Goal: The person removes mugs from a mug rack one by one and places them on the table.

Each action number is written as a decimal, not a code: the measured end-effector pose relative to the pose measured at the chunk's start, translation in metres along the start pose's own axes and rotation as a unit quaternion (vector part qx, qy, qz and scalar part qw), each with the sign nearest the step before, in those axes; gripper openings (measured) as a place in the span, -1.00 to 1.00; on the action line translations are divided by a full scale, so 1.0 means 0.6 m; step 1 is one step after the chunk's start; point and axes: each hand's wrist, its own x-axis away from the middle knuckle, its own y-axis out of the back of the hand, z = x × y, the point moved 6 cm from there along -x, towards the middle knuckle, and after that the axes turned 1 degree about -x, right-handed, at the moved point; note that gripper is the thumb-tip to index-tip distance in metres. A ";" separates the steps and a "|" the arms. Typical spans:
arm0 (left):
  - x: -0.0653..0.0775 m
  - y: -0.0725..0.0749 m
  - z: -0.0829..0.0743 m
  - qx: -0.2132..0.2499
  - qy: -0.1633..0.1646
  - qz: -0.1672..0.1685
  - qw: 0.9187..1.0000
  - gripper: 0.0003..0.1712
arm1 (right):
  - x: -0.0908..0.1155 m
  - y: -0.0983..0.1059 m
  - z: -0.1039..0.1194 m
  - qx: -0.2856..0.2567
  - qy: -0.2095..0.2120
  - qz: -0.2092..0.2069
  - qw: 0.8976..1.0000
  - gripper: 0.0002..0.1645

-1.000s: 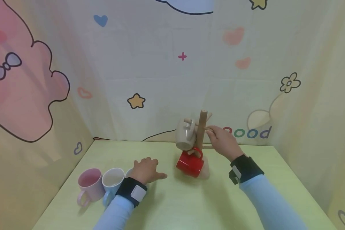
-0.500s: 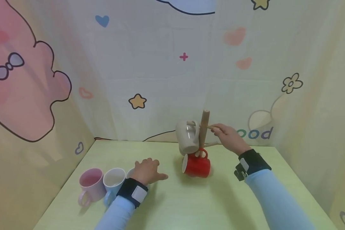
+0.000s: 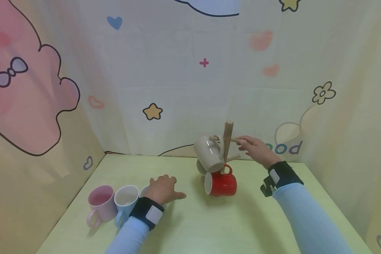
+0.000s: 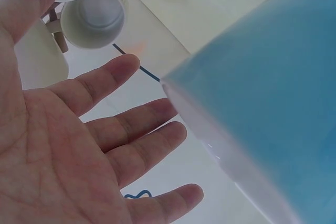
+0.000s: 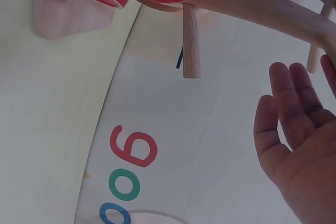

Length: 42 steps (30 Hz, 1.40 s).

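At the wooden mug tree, my right hand has its fingertips right at the end of an upper peg. Its fingers look fairly straight in the right wrist view. A cream mug hangs tilted by its handle from another upper peg, part of a further mug showing behind it. Lower down, a red mug hangs on its side, mouth facing left. My left hand, fingers spread, hovers at a mug mostly hidden under it; a blue mug fills the left wrist view's right side.
To the left stand a pink mug and a light blue mug with a white inside, side by side, upright, handles toward me. Printed cloth hangs behind the pale table. A bare lower peg juts from the tree's post.
The mug tree has turned: the red and cream mugs have swung to the right, and the red mug's mouth has come into view. My right hand moved right with the peg. The left hand stayed.
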 end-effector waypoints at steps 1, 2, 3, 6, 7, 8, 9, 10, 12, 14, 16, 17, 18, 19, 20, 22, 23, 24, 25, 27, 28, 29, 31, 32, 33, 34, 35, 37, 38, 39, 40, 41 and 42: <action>0.000 0.000 -0.001 -0.001 0.000 0.000 1.000 -0.30 | 0.000 -0.001 -0.001 -0.001 -0.001 -0.002 1.000 -0.39; 0.000 0.000 -0.001 -0.001 -0.001 0.000 1.000 -0.30 | 0.000 -0.001 -0.002 -0.001 -0.001 -0.004 1.000 -0.39; 0.000 0.000 -0.002 -0.001 -0.001 0.000 1.000 -0.30 | 0.000 -0.002 -0.003 0.001 -0.003 -0.007 1.000 -0.39; 0.000 -0.001 -0.003 0.001 -0.001 0.003 1.000 -0.30 | -0.001 -0.005 -0.006 0.007 -0.006 -0.019 1.000 -0.39; 0.000 -0.001 -0.004 0.002 -0.001 0.004 1.000 -0.30 | -0.002 -0.005 -0.006 0.012 -0.007 -0.024 1.000 -0.39; 0.000 -0.001 -0.004 0.002 -0.001 0.004 1.000 -0.30 | -0.001 -0.006 -0.006 0.016 -0.008 -0.028 0.999 -0.40; 0.001 -0.001 -0.004 0.002 -0.001 0.004 1.000 -0.30 | -0.001 -0.006 -0.006 0.018 -0.011 -0.033 0.999 -0.41; 0.001 -0.001 -0.005 0.002 -0.001 0.005 1.000 -0.30 | -0.001 -0.007 -0.006 0.020 -0.014 -0.037 0.999 -0.41; 0.001 -0.001 -0.005 0.000 -0.001 0.005 1.000 -0.29 | 0.001 -0.008 -0.005 0.028 -0.020 -0.045 0.998 -0.41; 0.002 0.000 -0.007 -0.001 -0.001 0.004 1.000 -0.29 | 0.003 -0.007 -0.003 0.041 -0.029 -0.054 0.997 -0.40; 0.002 -0.001 -0.008 -0.002 -0.002 0.003 1.000 -0.29 | 0.007 -0.007 0.001 0.060 -0.036 -0.061 0.996 -0.37; 0.002 -0.001 -0.009 -0.004 -0.003 0.002 1.000 -0.29 | 0.008 -0.007 0.002 0.072 -0.040 -0.065 0.995 -0.35; 0.002 -0.001 -0.011 -0.004 -0.004 0.001 1.000 -0.29 | 0.010 -0.007 0.003 0.083 -0.043 -0.069 0.993 -0.33; 0.002 -0.001 -0.012 -0.004 -0.005 0.000 1.000 -0.29 | 0.012 -0.007 0.005 0.093 -0.046 -0.074 0.992 -0.32; 0.002 -0.002 -0.013 -0.004 -0.007 -0.001 1.000 -0.30 | 0.014 -0.006 0.006 0.102 -0.048 -0.078 0.991 -0.32; 0.003 -0.002 -0.015 -0.004 -0.009 -0.002 1.000 -0.30 | 0.017 -0.005 0.007 0.113 -0.048 -0.089 0.988 -0.35; 0.003 -0.002 -0.016 -0.004 -0.010 -0.003 1.000 -0.30 | 0.019 -0.005 0.007 0.118 -0.046 -0.096 0.987 -0.37; 0.003 -0.002 -0.017 -0.004 -0.010 -0.003 1.000 -0.30 | 0.021 -0.004 0.008 0.121 -0.043 -0.102 0.986 -0.40; 0.003 -0.002 -0.018 -0.004 -0.010 -0.003 1.000 -0.30 | 0.022 -0.004 0.008 0.126 -0.040 -0.107 0.985 -0.42; 0.003 -0.002 -0.019 -0.002 -0.010 -0.003 1.000 -0.31 | 0.026 -0.003 0.009 0.134 -0.034 -0.118 0.983 -0.46; 0.003 -0.002 -0.019 -0.001 -0.010 -0.004 1.000 -0.31 | 0.027 -0.004 0.008 0.141 -0.033 -0.122 0.982 -0.47; 0.004 -0.002 -0.019 0.000 -0.009 -0.004 1.000 -0.31 | 0.028 -0.006 0.008 0.148 -0.034 -0.124 0.981 -0.46; 0.004 -0.002 -0.019 0.001 -0.009 -0.005 1.000 -0.31 | 0.031 -0.009 0.007 0.161 -0.041 -0.128 0.978 -0.41; 0.005 -0.002 -0.018 0.001 -0.009 -0.005 1.000 -0.31 | 0.034 -0.010 0.006 0.169 -0.046 -0.131 0.976 -0.39; 0.005 -0.002 -0.018 0.002 -0.009 -0.005 1.000 -0.31 | 0.036 -0.012 0.006 0.181 -0.053 -0.135 0.973 -0.36; 0.005 -0.002 -0.018 0.003 -0.010 -0.006 1.000 -0.31 | 0.039 -0.013 0.007 0.197 -0.059 -0.140 0.969 -0.34; 0.006 -0.001 -0.018 0.003 -0.010 -0.005 1.000 -0.31 | 0.043 -0.015 0.009 0.211 -0.064 -0.148 0.964 -0.32; 0.006 -0.002 -0.017 0.004 -0.010 -0.005 1.000 -0.31 | 0.050 -0.019 0.016 0.241 -0.067 -0.169 0.953 -0.33; 0.006 -0.002 -0.017 0.004 -0.009 -0.004 1.000 -0.31 | 0.051 -0.022 0.021 0.260 -0.065 -0.180 0.946 -0.34; 0.007 -0.001 -0.017 0.004 -0.009 -0.003 1.000 -0.31 | 0.052 -0.026 0.027 0.277 -0.062 -0.189 0.940 -0.35; 0.007 -0.001 -0.017 0.004 -0.008 -0.003 1.000 -0.31 | 0.052 -0.031 0.035 0.289 -0.056 -0.198 0.935 -0.36; 0.007 -0.001 -0.016 0.004 -0.008 -0.001 1.000 -0.31 | 0.051 -0.036 0.043 0.299 -0.048 -0.204 0.931 -0.37; 0.006 -0.002 -0.016 0.004 -0.007 0.000 1.000 -0.31 | 0.048 -0.042 0.051 0.308 -0.040 -0.209 0.927 -0.38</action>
